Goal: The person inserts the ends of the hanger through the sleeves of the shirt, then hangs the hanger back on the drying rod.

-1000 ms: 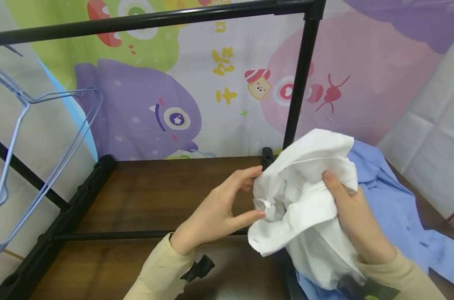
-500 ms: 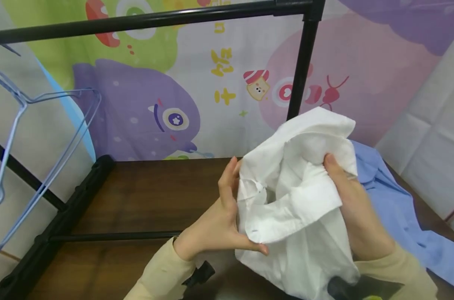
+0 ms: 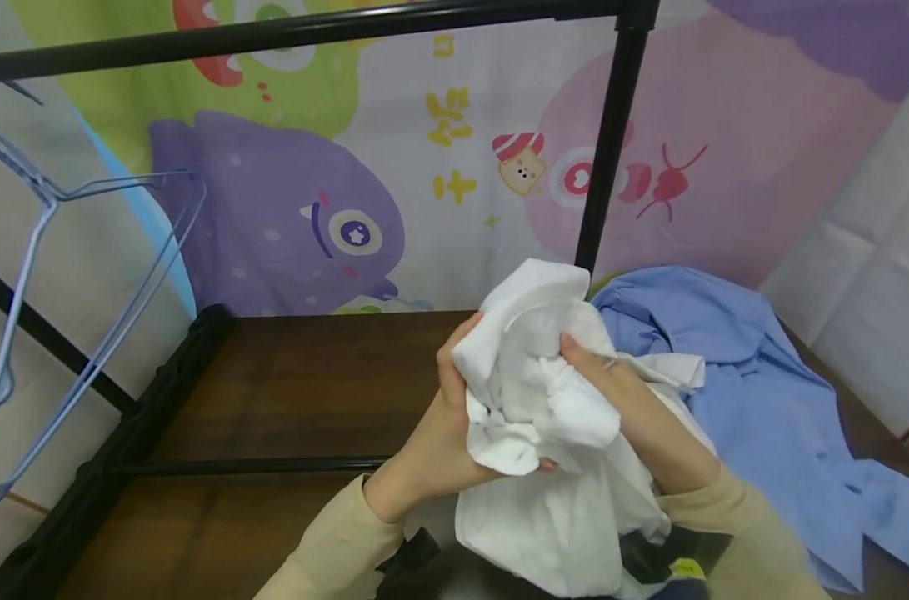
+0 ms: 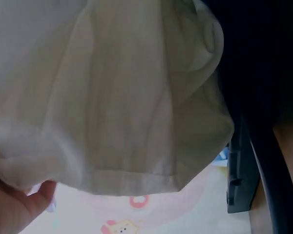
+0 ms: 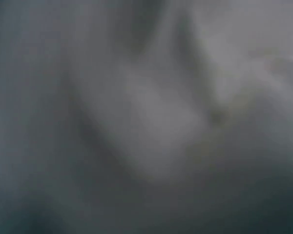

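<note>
Head view, hanger wires (image 3: 47, 197): pale blue, at the left side.
Black rack (image 3: 297, 35): spans from the left to a post right of centre, on a brown wooden surface (image 3: 312, 383).
Left hand (image 3: 442, 446): clamped on the white cloth's left side.
White cloth (image 3: 547, 500): bunched, held up between both hands, near the post.
Right hand (image 3: 637, 412): clamped on its right side, thumb on top.
Blue garment (image 3: 761, 400): crumpled at the right, partly behind the white cloth.

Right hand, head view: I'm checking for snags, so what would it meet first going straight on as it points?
The right hand would first meet the white cloth it holds; beyond that, probably the printed backdrop, though depth is unclear.
</note>
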`<state>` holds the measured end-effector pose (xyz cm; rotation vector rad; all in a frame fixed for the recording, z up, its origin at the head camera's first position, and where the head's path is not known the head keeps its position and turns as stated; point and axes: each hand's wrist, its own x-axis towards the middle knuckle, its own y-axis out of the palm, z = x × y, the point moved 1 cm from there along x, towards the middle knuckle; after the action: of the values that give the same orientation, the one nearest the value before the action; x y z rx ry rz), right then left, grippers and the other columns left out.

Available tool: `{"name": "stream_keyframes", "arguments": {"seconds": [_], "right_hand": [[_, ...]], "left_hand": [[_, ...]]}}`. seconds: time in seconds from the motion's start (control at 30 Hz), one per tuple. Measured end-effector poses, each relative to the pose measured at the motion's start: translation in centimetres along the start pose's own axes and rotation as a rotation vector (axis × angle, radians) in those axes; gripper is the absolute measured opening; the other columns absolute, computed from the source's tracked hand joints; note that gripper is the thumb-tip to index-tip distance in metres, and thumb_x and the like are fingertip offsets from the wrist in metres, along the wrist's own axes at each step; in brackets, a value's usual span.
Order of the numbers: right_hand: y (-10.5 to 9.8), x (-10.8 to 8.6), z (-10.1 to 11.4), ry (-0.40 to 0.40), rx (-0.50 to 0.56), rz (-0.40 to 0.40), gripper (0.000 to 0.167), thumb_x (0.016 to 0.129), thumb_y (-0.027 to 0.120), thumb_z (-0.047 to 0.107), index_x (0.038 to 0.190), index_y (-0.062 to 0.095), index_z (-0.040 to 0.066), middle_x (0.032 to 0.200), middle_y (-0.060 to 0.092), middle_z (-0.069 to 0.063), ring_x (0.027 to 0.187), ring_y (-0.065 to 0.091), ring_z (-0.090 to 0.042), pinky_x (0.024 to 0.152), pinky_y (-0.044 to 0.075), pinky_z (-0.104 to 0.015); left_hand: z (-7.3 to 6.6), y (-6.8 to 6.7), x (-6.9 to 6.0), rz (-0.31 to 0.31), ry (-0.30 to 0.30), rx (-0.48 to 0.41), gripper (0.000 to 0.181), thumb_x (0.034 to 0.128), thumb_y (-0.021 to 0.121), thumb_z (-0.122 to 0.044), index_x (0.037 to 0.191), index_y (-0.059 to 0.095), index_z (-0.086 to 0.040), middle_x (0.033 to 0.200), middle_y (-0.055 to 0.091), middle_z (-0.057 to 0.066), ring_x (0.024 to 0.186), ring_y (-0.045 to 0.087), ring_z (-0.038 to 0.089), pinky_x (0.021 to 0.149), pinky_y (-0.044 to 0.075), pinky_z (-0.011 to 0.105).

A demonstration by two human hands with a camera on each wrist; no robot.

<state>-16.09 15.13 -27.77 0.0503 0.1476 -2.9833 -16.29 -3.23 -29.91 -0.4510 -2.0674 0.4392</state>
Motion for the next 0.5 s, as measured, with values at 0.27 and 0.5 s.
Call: {"name": "stream_keyframes", "arguments": {"seconds": [0.27,0.5], "right_hand": [[-1.0,1.3,-1.4,-0.208,-0.408,-0.024,0.034,0.097,0.042,0.027,0.108,0.053,-0.003,0.089,0.060,-0.010,0.073,0.054,-0.008,0.065,0.045,-0.022],[-1.9,-0.9,0.0,-0.249,-0.584,0.061,0.038,0.099,0.033,0.034,0.127,0.042,0.011,0.112,0.056,-0.011,0.090,0.055,-0.017,0.078,0.043,-0.033]], "left_hand": [[0.2,0.3,-0.3,-0.078,0.036,0.065,0.094,0.0529,0.088,-0.011,0.121,0.024,0.001,0.116,0.050,0.018,0.100,0.055,0.022,0.085,0.046,0.030],[0.4,-0.4,-0.3,-0.192,-0.019,0.087,0.063,0.0644,0.083,-0.023,0.104,0.039,0.000,0.094,0.060,0.013,0.081,0.060,0.017,0.069,0.048,0.025]]}}
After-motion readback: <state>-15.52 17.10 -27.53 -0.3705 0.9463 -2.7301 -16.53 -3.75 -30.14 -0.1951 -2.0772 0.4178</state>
